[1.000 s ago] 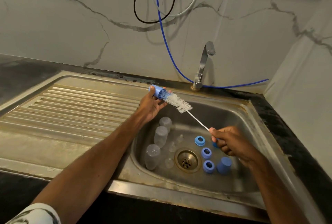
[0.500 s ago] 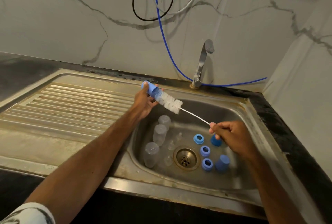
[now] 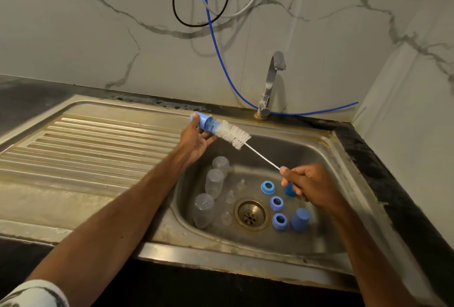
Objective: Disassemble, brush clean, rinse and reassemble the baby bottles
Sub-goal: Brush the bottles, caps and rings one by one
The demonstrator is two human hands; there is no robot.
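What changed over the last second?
The left hand carried the blue cap slightly left, away from the tap. The right hand followed, keeping the tip of the bottle brush inside the cap. Nothing was taken or let go. Both grips are unchanged, and the bottles, rings and other cap lie unmoved in the sink.

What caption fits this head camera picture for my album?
Left hand holds a blue cap, right hand pokes a brush into it over the sink.
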